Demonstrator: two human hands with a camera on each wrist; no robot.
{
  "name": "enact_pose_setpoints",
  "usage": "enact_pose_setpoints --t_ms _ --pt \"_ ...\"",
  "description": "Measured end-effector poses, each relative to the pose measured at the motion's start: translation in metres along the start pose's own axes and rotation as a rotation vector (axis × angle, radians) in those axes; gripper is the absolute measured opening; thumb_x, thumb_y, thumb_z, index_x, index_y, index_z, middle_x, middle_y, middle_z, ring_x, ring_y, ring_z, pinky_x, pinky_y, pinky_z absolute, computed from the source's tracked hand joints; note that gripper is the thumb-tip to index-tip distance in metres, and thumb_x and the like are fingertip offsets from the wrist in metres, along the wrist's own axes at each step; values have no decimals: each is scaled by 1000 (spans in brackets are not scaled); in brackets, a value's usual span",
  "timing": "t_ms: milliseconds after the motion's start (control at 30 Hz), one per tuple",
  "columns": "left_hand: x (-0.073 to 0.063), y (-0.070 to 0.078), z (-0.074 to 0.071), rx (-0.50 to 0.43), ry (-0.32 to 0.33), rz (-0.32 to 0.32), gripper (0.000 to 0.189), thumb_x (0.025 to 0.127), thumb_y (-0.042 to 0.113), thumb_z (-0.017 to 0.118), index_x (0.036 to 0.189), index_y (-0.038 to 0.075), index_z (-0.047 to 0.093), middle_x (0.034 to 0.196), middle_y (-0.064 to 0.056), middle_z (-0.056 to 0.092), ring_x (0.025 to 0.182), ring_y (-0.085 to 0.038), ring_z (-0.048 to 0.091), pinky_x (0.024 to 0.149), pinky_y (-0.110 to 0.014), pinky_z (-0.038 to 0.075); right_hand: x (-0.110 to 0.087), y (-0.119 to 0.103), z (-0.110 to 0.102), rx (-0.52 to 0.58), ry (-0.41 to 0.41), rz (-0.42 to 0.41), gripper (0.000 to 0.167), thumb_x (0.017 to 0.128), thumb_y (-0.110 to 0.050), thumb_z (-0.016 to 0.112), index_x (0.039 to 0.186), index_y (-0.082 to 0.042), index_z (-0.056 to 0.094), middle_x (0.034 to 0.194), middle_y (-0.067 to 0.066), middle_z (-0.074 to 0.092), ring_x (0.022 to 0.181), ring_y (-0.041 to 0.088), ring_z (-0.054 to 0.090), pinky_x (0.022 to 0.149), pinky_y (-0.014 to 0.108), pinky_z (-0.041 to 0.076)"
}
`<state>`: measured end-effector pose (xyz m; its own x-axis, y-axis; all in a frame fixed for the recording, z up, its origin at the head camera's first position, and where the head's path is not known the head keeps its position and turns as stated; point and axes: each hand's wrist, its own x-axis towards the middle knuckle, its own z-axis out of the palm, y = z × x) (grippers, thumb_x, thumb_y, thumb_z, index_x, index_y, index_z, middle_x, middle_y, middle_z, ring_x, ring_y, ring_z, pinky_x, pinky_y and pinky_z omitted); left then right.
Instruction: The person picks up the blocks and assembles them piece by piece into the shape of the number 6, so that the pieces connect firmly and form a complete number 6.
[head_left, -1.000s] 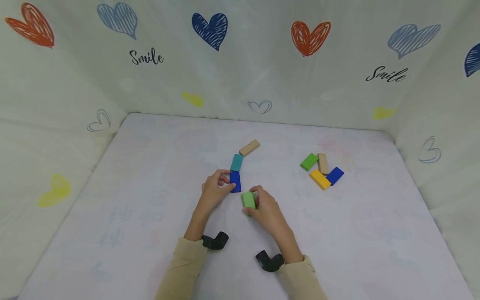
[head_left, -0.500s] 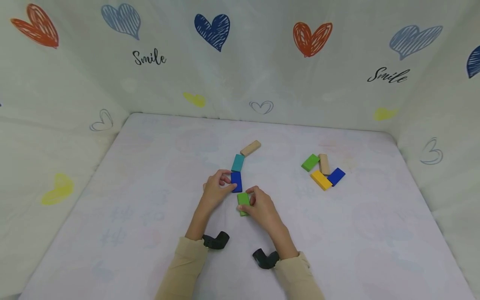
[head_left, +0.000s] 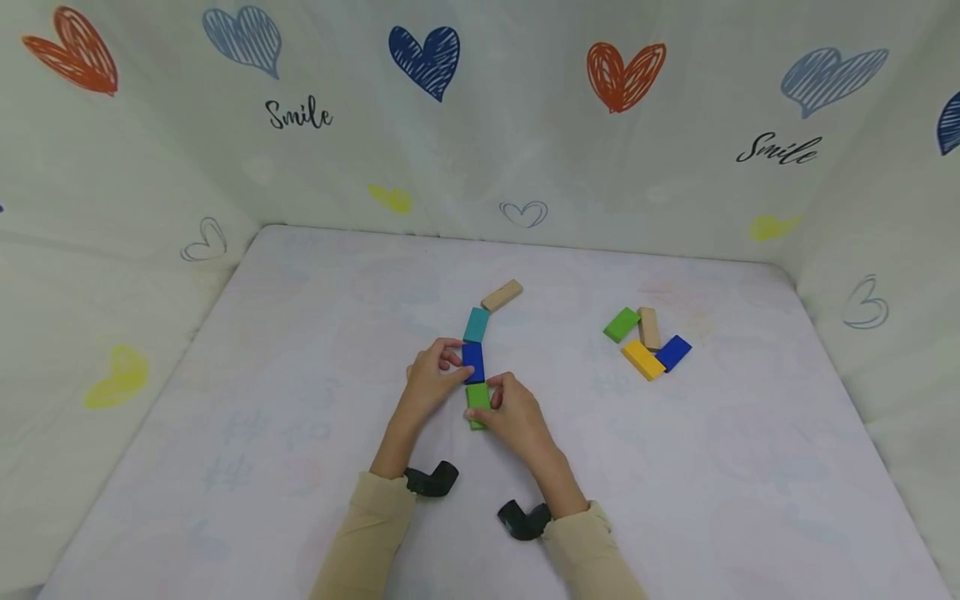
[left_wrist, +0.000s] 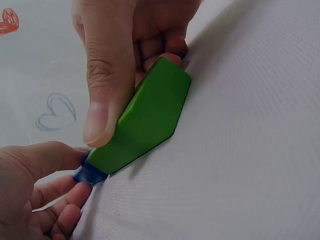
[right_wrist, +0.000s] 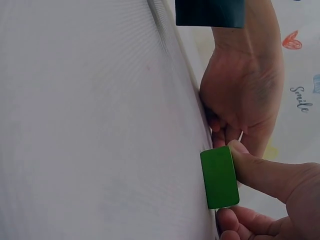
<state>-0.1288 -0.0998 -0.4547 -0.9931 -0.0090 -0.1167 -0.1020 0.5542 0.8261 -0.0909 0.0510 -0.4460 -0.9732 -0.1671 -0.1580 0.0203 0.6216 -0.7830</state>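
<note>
In the head view, my left hand point(head_left: 432, 379) pinches a blue block point(head_left: 472, 358) lying on the table, thumb on one side. My right hand point(head_left: 521, 418) pinches a light green block point(head_left: 477, 394) between thumb and fingers. The green block's far end meets the near end of the blue one; the left wrist view shows the green block point(left_wrist: 150, 115) against a small visible part of the blue block point(left_wrist: 91, 175). Beyond the blue block, a teal block point(head_left: 476, 325) and then a bare wooden block point(head_left: 502, 295) continue the curving line. Fingers partly cover both held blocks.
To the right lies a loose group: a green block point(head_left: 622, 325), a wooden block point(head_left: 648, 328), a yellow block point(head_left: 642, 360) and another blue block point(head_left: 673, 353). A white table point(head_left: 300, 517) bears everything. White cloth walls point(head_left: 480, 150) with printed hearts stand behind and at the sides.
My right hand has slid the green block leftward across the table, closing the gap to the blue block's near end. My left hand stays on the blue block.
</note>
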Motion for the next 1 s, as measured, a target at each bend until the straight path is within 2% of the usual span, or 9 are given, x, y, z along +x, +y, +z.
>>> enact_pose_setpoints --t_ms 267,533,833,1000 --pt "1 -2 1 -7 4 6 43 83 21 68 122 11 55 94 -6 62 91 -22 48 86 -42 25 -1 -1 1 -17 11 -11 38 76 -28 76 91 -2 52 74 3 48 66 14 44 55 23 36" --pt "0 -1 2 -12 6 6 42 82 21 69 121 11 55 94 -6 62 91 -22 48 86 -43 25 -2 -2 4 -147 42 -63 38 76 -32 73 68 -6 47 67 2 41 61 15 39 59 26 29" --pt "0 -1 1 -10 10 11 42 82 21 68 121 11 55 94 -6 62 91 -22 49 86 -43 25 -2 0 5 -191 45 -102 43 77 -40 72 62 -9 46 66 1 39 61 14 37 61 27 29" --pt "1 -2 1 -14 9 15 42 82 21 68 121 11 55 93 -6 62 91 -22 49 85 -43 26 -3 0 4 -185 42 -93 43 76 -40 73 60 -9 46 66 1 40 61 14 38 61 27 29"
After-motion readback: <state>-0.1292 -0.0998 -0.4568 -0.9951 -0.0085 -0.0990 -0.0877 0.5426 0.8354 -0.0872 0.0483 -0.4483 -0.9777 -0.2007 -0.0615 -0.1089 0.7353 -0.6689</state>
